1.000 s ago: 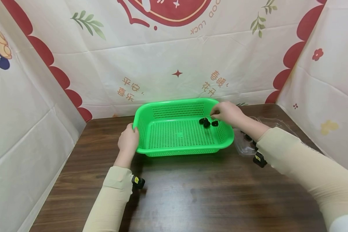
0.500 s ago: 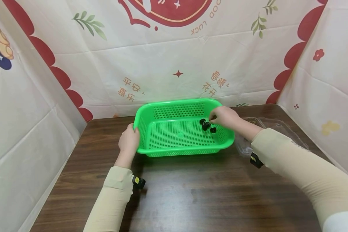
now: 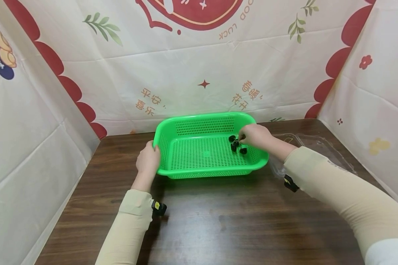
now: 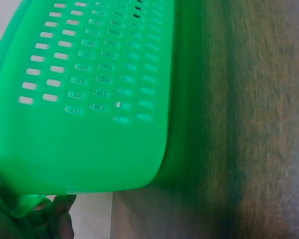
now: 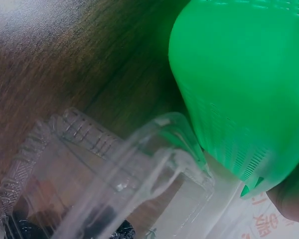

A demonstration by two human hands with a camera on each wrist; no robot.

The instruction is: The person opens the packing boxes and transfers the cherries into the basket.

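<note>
A green plastic basket [image 3: 199, 171] with slotted walls stands on the wooden table. My left hand [image 3: 148, 159] grips its left rim, thumb on the inner side; in the left wrist view, fingertips [image 4: 64, 214] show below the basket wall. Over the basket's right end, my right hand [image 3: 256, 136] has fingers and thumb drawn together in a pinch, at the thin stems of dark cherries [image 3: 234, 147]. Several cherries lie bunched on the basket floor just under the fingertips. The right wrist view shows only a bit of that hand beside the basket's outer wall [image 5: 239, 74].
A clear plastic box [image 5: 154, 149] with dark cherries [image 5: 124, 230] inside stands right of the basket, partly under my right forearm. Its clear lid [image 3: 328, 151] lies open to the right. A printed cloth [image 3: 185, 66] hangs close behind the basket.
My right hand has come down and slightly left over the basket, lowering cherries by their stems onto the bunch, which now spreads nearer the front. My left hand keeps its hold on the rim.
</note>
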